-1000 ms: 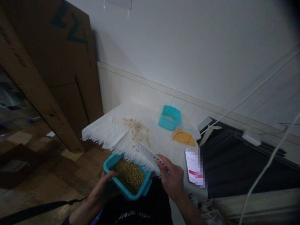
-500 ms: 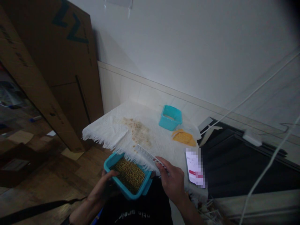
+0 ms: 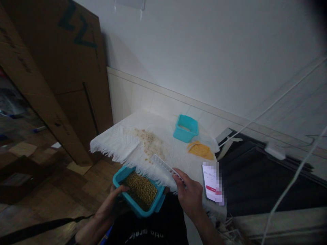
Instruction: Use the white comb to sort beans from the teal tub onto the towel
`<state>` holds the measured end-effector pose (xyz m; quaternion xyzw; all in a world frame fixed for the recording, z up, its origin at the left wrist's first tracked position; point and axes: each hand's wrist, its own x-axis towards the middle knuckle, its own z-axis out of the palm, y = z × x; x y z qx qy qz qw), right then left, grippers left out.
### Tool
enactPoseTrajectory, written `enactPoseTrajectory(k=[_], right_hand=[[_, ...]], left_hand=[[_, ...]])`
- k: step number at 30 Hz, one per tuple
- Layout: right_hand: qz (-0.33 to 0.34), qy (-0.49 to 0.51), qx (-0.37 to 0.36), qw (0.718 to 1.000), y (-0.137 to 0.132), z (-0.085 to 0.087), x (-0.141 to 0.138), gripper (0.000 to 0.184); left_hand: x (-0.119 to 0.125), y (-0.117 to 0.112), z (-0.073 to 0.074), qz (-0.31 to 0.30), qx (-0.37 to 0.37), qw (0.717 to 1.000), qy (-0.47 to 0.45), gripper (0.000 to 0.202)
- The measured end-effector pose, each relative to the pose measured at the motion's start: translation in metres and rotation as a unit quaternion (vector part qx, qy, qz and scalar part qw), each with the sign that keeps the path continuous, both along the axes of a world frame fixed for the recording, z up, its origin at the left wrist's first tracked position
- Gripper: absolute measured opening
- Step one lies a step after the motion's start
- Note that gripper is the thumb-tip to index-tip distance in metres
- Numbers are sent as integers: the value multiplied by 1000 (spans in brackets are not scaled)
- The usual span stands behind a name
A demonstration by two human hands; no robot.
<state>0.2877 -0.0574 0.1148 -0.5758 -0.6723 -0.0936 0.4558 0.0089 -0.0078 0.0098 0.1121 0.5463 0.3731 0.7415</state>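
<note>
My left hand (image 3: 116, 199) grips the left side of a teal plastic basket (image 3: 139, 211), its thumb over the rim. Inside lie many small yellowish-green beans (image 3: 143, 187), with darker bits along the near left side. The basket sits just under the fringed front edge of a white cloth (image 3: 120, 139). A white slotted plastic strip (image 3: 165, 165) is pinched in my right hand (image 3: 190, 194), its far end over the cloth. Beyond that end, brownish crumbs and loose bits (image 3: 150, 141) are scattered on the cloth.
A second teal basket (image 3: 186, 131) stands at the back of the cloth, beside a yellow cloth (image 3: 200, 150). A lit phone (image 3: 211, 183) lies at the right. Tall cardboard boxes (image 3: 76, 68) rise at the left; a white cable (image 3: 288, 187) hangs at the right.
My right hand and the strip have shifted slightly right and, at the strip's tip, a little away from me. My left hand and the basket stay almost still.
</note>
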Motion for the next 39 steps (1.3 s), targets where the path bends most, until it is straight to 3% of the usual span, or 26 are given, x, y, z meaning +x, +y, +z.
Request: enactPoseTrajectory(k=[7, 16, 23, 29, 39], right_hand=[[20, 2, 8, 1000, 0, 1, -3, 38], [23, -1, -4, 1000, -3, 4, -4, 37], [28, 13, -26, 999, -5, 8, -5, 38], [20, 11, -37, 999, -6, 4, -6, 46], [8, 17, -27, 999, -5, 1, -3, 42]], left_hand=[[3, -2, 2, -5, 11, 1000, 10, 72], [4, -1, 3, 8, 2, 1000, 16, 59], [1, -1, 10, -10, -4, 1000, -8, 73], [2, -2, 14, -2, 14, 1000, -2, 68], [1, 0, 10, 2, 7, 1000, -2, 73]])
